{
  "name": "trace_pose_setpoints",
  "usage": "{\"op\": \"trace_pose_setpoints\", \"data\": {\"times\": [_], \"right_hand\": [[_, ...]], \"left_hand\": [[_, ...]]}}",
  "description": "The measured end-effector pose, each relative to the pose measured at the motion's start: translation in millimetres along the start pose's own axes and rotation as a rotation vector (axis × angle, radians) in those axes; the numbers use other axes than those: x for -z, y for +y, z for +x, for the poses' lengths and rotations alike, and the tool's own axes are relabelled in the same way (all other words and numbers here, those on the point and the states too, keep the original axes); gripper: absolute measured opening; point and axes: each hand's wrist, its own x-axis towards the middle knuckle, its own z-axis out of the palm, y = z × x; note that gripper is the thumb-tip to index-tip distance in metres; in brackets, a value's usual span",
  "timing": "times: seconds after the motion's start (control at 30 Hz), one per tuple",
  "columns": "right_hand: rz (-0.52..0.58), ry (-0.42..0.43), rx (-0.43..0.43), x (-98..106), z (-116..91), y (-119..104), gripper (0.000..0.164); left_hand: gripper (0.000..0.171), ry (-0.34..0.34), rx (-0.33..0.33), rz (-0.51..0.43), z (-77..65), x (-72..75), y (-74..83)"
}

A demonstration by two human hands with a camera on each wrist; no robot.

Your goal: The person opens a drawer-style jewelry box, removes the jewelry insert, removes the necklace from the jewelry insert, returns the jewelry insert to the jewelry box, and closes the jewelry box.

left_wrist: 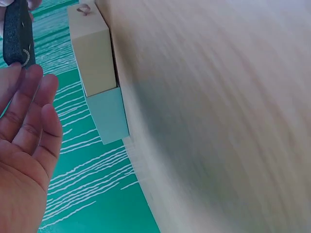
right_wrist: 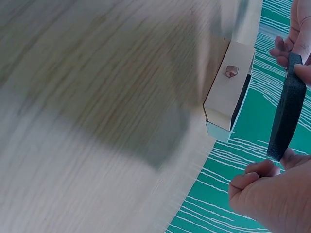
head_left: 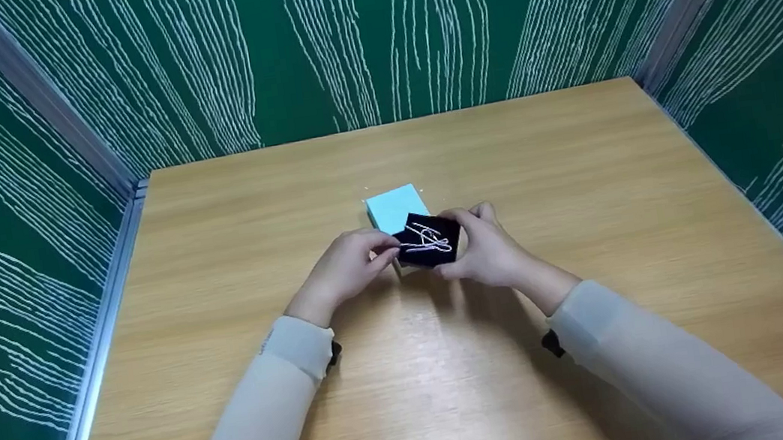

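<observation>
Pale sleeves come nearest in the head view, and I follow them to the left hand and right hand, which hold a black pad above the surface, just in front of a light-blue box. The right fingers grip its edges, presumably to steady the pale cord on top; the left ones pinch its other side, though I can't tell whether they catch cord too. Through the left wrist view, I see the box's cream drawer partly out, its tab likely there for pulling. From the right wrist, the hands take opposite ends of the pad, sharing its support, I judge.
</observation>
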Motion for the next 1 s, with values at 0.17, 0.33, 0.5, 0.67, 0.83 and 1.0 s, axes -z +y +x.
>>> {"op": "trace_pose_setpoints", "data": {"times": [0.17,0.33,0.5,0.67,0.83,1.0], "right_hand": [[0.03,-0.008,0.009,-2.0,1.1,3.0,0.097],[0.043,-0.018,0.015,-2.7,2.1,6.0,0.097],[0.04,-0.028,0.019,-3.5,4.1,7.1,0.097],[0.051,-0.043,0.025,-3.0,5.1,8.4,0.096],[0.05,-0.039,0.029,-3.1,6.5,10.2,0.097],[0.041,-0.042,0.02,-3.5,7.2,11.4,0.097]], "left_hand": [[0.024,0.012,-0.012,-0.005,-1.8,-1.9,-0.4],[0.023,0.031,-0.009,-0.017,-4.4,-2.5,-0.2],[0.021,0.044,-0.019,-0.034,-5.9,-2.4,-1.1],[0.019,0.062,-0.046,-0.026,-6.8,-3.2,-4.7],[0.018,0.072,-0.039,-0.034,-7.6,-3.2,-8.1],[0.017,0.072,-0.03,-0.049,-8.0,-2.2,-8.6]]}}
